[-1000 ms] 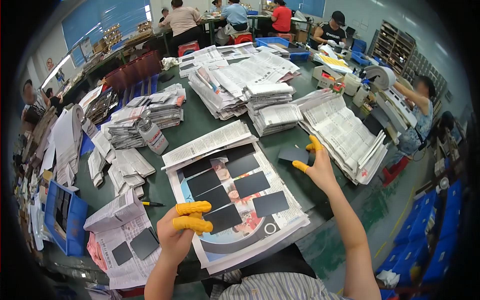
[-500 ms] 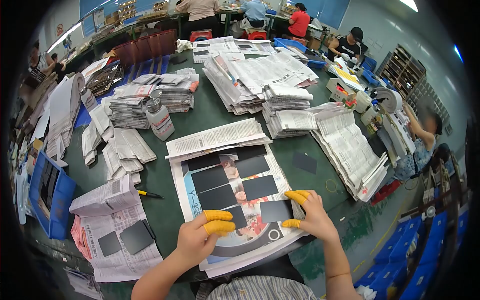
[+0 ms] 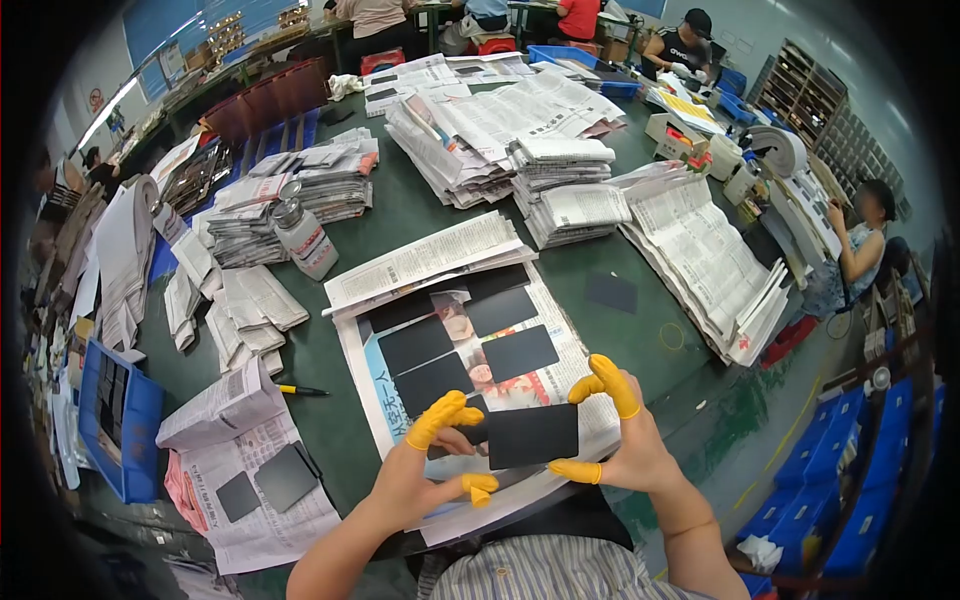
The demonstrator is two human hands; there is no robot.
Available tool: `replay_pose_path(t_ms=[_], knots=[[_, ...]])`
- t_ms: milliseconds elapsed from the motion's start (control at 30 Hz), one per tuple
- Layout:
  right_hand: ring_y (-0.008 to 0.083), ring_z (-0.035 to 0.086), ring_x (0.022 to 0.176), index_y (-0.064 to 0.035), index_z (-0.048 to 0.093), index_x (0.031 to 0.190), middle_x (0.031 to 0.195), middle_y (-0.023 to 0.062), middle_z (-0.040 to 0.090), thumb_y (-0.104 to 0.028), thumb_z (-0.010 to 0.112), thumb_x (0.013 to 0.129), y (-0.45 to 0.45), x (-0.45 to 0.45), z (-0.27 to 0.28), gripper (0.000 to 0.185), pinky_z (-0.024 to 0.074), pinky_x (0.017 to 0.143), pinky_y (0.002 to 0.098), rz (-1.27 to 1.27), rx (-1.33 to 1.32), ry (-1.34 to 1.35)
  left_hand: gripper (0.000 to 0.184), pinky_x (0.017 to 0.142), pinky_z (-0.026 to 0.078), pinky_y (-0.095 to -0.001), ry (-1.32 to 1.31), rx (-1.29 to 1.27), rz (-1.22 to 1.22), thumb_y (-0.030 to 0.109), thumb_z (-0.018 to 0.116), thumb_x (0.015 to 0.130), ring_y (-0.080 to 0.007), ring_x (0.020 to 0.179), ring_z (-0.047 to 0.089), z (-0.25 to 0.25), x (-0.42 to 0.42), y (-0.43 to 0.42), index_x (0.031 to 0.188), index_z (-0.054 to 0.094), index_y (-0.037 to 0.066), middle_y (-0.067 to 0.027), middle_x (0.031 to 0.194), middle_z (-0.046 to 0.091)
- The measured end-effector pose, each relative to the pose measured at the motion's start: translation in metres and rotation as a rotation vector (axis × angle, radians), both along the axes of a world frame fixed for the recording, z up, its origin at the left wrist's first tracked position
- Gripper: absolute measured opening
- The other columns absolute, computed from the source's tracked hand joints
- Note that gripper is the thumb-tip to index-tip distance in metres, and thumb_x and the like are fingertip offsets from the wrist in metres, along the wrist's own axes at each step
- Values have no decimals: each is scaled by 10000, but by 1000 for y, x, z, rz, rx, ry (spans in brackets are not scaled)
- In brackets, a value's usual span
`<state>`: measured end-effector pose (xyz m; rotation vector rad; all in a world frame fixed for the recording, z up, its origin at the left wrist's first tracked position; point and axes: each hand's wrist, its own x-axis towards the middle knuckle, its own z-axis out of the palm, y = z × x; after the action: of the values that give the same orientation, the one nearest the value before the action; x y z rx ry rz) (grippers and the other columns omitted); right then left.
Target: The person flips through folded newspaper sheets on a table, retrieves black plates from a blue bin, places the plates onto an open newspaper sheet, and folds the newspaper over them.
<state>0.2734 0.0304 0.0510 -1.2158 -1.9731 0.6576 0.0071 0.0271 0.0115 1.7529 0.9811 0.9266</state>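
Observation:
A thin, dark rectangular plate [image 3: 533, 437] is raised above a spread newspaper [image 3: 360, 365] in front of me. My right hand [image 3: 632, 447], with yellow finger cots, grips its right edge, thumb at the lower corner. Beside the plate's left edge is my left hand [image 3: 408, 478], also in yellow cots, with thumb and fingers apart; whether a fingertip touches the plate is hard to see. More dark plates [image 3: 520, 353] lie in rows on the newspaper, the nearest partly covered by my left fingers.
Left on the green table [image 3: 380, 240] are a blue bin [image 3: 118, 420] of dark plates, a newspaper sheet with plates [image 3: 288, 477], a pen [image 3: 303, 391] and a bottle [image 3: 305, 240]. Newspaper stacks [image 3: 565, 180] stand behind. A single plate [image 3: 611, 291] lies at right. Other people sit around.
My right hand has lifted the plate off the newspaper and shifted it left, toward my body. My left hand has opened, its thumb now apart from the fingers. The view has tilted slightly.

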Motion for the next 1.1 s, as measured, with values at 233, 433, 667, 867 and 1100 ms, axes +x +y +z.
replay_pose_path(t_ms=[233,433,667,867,1100], knots=[[200,626,838,15,609,1066,935,129,615,-161,793,681,3,-10,7,461,504,717,319,145,194,-23,787,820,473,-295,-123,-73,-24,64,747,698,-159,849,603,4,5,-2,1373,342,51,-57,911,618],[151,615,517,45,634,981,656,84,619,-127,573,904,8,-7,-22,198,492,524,245,52,-494,448,735,785,467,-275,-121,-174,-87,68,738,727,-140,802,595,2,2,-2,1362,367,47,-52,871,618],[109,561,510,24,634,1021,693,37,582,-209,544,934,10,-8,-15,265,459,516,230,99,-825,531,803,862,435,-314,-203,-320,-163,-4,748,710,-141,979,558,3,3,-4,1387,317,31,-66,1163,540],[96,555,518,6,637,1052,701,32,577,-219,530,941,9,-9,-16,273,452,521,226,128,-814,566,796,884,425,-318,-252,-288,-174,-22,738,715,-152,1035,538,-3,2,-4,1387,314,28,-71,1255,498],[97,554,599,-49,584,1178,796,39,591,-189,601,887,7,-10,-12,323,453,583,231,161,-746,610,671,812,451,-276,-335,-247,-66,31,738,726,-122,835,570,4,12,-6,1315,418,51,-29,937,588]])
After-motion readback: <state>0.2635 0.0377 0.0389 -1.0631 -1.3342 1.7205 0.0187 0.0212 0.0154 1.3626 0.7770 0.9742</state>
